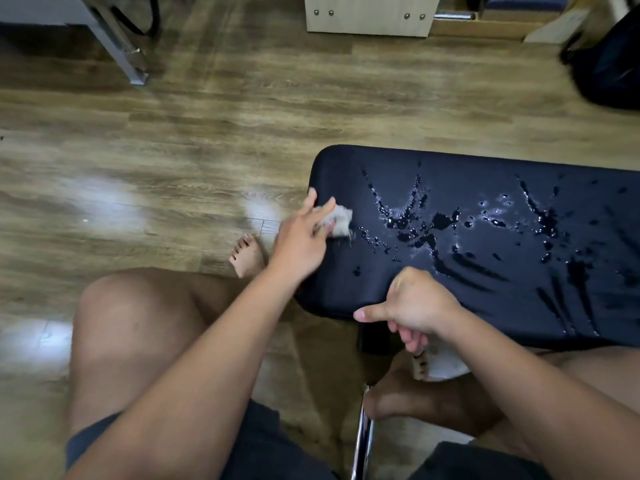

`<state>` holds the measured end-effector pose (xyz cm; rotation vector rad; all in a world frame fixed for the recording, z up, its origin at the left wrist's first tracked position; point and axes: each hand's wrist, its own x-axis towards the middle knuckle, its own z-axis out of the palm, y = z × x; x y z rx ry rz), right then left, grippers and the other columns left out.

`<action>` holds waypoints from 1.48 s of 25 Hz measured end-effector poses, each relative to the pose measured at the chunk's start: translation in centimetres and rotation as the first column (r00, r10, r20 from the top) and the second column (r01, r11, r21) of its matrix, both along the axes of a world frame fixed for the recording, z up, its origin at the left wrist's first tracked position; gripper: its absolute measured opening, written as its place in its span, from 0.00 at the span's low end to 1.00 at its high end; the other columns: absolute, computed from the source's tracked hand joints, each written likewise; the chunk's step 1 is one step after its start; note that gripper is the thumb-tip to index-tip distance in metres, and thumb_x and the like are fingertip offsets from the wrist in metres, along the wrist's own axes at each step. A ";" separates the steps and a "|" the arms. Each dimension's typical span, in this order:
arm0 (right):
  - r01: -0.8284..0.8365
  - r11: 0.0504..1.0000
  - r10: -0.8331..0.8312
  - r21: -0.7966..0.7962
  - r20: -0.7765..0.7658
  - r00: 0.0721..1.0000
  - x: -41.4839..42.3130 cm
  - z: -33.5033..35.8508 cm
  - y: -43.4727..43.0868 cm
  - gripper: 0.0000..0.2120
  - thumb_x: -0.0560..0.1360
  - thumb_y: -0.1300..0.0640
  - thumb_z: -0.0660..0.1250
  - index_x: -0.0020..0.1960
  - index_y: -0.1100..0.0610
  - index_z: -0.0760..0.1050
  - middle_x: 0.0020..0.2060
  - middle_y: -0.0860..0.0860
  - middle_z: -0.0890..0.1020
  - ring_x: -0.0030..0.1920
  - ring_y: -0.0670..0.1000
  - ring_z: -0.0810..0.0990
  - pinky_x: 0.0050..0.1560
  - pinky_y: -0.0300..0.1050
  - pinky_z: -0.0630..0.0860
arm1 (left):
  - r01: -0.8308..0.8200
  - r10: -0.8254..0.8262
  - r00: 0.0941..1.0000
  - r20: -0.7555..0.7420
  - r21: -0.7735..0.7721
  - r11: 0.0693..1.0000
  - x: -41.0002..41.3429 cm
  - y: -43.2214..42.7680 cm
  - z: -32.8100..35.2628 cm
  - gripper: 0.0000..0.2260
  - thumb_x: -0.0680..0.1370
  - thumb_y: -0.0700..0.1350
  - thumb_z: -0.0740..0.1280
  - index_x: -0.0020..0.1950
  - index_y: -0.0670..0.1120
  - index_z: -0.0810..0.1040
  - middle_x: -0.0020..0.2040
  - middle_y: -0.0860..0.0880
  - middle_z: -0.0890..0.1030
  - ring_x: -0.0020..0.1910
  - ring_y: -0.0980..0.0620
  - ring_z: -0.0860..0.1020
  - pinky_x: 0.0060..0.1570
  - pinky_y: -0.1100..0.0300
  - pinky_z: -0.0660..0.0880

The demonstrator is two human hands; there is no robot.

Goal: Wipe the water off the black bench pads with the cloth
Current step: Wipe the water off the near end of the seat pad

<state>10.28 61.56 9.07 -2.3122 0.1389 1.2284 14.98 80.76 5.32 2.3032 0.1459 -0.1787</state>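
Observation:
A black bench pad (485, 306) fills the right half of the view, its rounded end pointing left. Water (440, 223) lies on it in puddles, drops and streaks across the middle and right. My left hand (301, 244) holds a small crumpled light cloth (341, 220) at the pad's left end, just left of the wet patch. At the pad's near edge, my right hand (412, 306) is curled loosely with the thumb out to the left; nothing shows in it.
Wooden floor lies to the left and beyond. My bare knees and feet (246, 254) sit under and beside the bench. A chrome bench leg (363, 431) stands below. A metal frame leg (128, 53), a pale cabinet (370, 15) and a dark bag (609, 64) line the far side.

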 end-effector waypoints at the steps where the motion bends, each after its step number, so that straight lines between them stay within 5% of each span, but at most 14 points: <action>1: 0.002 1.000 -0.002 0.006 -0.011 1.000 0.1 0.0 0.1 0.25 0.64 0.40 0.76 0.30 0.62 0.77 0.21 0.57 0.79 0.22 0.55 0.80 0.28 0.46 0.77 | -0.012 0.012 1.000 -0.002 0.001 1.000 2.2 0.1 -0.1 0.17 0.82 0.44 0.61 0.71 0.53 0.72 0.79 0.50 0.58 0.74 0.50 0.66 0.68 0.68 0.56; 4: -0.003 1.000 0.003 0.008 -0.021 1.000 0.1 0.2 0.2 0.25 0.64 0.40 0.76 0.31 0.62 0.77 0.21 0.57 0.79 0.23 0.55 0.81 0.27 0.44 0.77 | -0.021 0.021 1.000 -0.012 0.014 1.000 7.8 0.2 -0.2 0.18 0.82 0.47 0.60 0.72 0.56 0.70 0.80 0.45 0.53 0.74 0.45 0.65 0.70 0.61 0.62; 7: 0.010 1.000 -0.010 0.007 -0.007 1.000 0.0 0.3 0.3 0.24 0.65 0.40 0.77 0.31 0.62 0.77 0.21 0.57 0.79 0.23 0.55 0.81 0.26 0.43 0.75 | -0.097 0.096 0.995 -0.037 -0.050 0.994 8.7 0.3 -0.4 0.18 0.82 0.49 0.60 0.72 0.59 0.70 0.76 0.42 0.64 0.73 0.44 0.66 0.70 0.57 0.63; 10: 0.013 1.000 -0.013 -0.008 0.021 1.000 -0.3 0.4 0.3 0.24 0.65 0.40 0.76 0.30 0.61 0.77 0.21 0.56 0.79 0.23 0.55 0.81 0.26 0.42 0.76 | -0.063 0.062 0.998 -0.013 -0.146 0.987 3.0 1.0 -0.5 0.18 0.81 0.48 0.61 0.71 0.58 0.71 0.70 0.51 0.75 0.66 0.53 0.72 0.62 0.65 0.65; 14: 0.007 1.000 -0.007 -0.021 0.012 1.000 -0.1 0.3 0.5 0.24 0.65 0.40 0.76 0.30 0.61 0.77 0.22 0.57 0.80 0.23 0.55 0.81 0.30 0.47 0.79 | -0.006 -0.001 0.998 -0.067 -0.104 0.995 -6.8 2.5 -1.1 0.20 0.80 0.48 0.64 0.70 0.64 0.69 0.66 0.49 0.78 0.65 0.49 0.75 0.66 0.58 0.68; 16: 0.005 1.000 -0.005 -0.026 0.005 1.000 0.0 0.2 0.4 0.24 0.65 0.40 0.76 0.30 0.61 0.77 0.22 0.57 0.80 0.23 0.55 0.81 0.30 0.47 0.79 | -0.035 0.032 0.997 -0.067 -0.044 0.998 -7.8 1.7 -0.7 0.20 0.80 0.45 0.66 0.69 0.62 0.71 0.65 0.47 0.79 0.65 0.47 0.74 0.65 0.66 0.64; 19: 0.005 0.999 -0.004 -0.033 0.011 1.000 0.0 0.2 0.3 0.25 0.64 0.38 0.75 0.29 0.60 0.77 0.22 0.56 0.80 0.23 0.54 0.82 0.29 0.45 0.77 | -0.160 0.162 0.986 -0.037 0.064 0.985 -3.7 -0.1 0.2 0.16 0.79 0.44 0.66 0.66 0.57 0.76 0.62 0.42 0.80 0.65 0.42 0.73 0.59 0.75 0.58; 23: 0.007 1.000 -0.007 -0.025 -0.011 1.000 0.1 0.0 0.0 0.25 0.64 0.37 0.75 0.28 0.59 0.77 0.21 0.55 0.79 0.22 0.53 0.81 0.27 0.40 0.75 | -0.185 0.185 0.983 0.002 0.009 0.983 6.4 -1.0 0.0 0.14 0.79 0.43 0.66 0.64 0.53 0.80 0.60 0.45 0.82 0.59 0.46 0.79 0.55 0.63 0.71; 28: 0.015 1.000 -0.015 0.006 -0.045 0.999 0.5 0.2 0.0 0.24 0.63 0.39 0.76 0.30 0.60 0.77 0.21 0.56 0.79 0.22 0.54 0.81 0.27 0.42 0.76 | -0.201 0.203 0.978 -0.043 0.052 0.978 12.5 -1.6 0.4 0.10 0.80 0.47 0.65 0.57 0.49 0.84 0.53 0.41 0.84 0.57 0.42 0.78 0.49 0.60 0.70; 35: -0.007 1.000 0.007 -0.005 -0.024 1.000 0.1 0.5 0.0 0.24 0.65 0.39 0.75 0.30 0.60 0.78 0.22 0.55 0.80 0.21 0.53 0.80 0.25 0.41 0.74 | -0.043 0.046 0.998 -0.051 0.052 0.998 -1.5 0.7 1.2 0.17 0.81 0.44 0.64 0.68 0.58 0.74 0.52 0.46 0.83 0.53 0.47 0.78 0.55 0.60 0.69; 37: -0.028 1.000 0.028 0.004 -0.012 1.000 0.1 0.3 0.0 0.24 0.65 0.39 0.75 0.30 0.61 0.78 0.22 0.56 0.80 0.23 0.54 0.81 0.26 0.43 0.76 | -0.053 0.056 0.998 -0.033 0.068 0.996 -6.7 0.9 1.7 0.18 0.80 0.41 0.65 0.68 0.57 0.75 0.53 0.48 0.82 0.54 0.51 0.77 0.52 0.71 0.65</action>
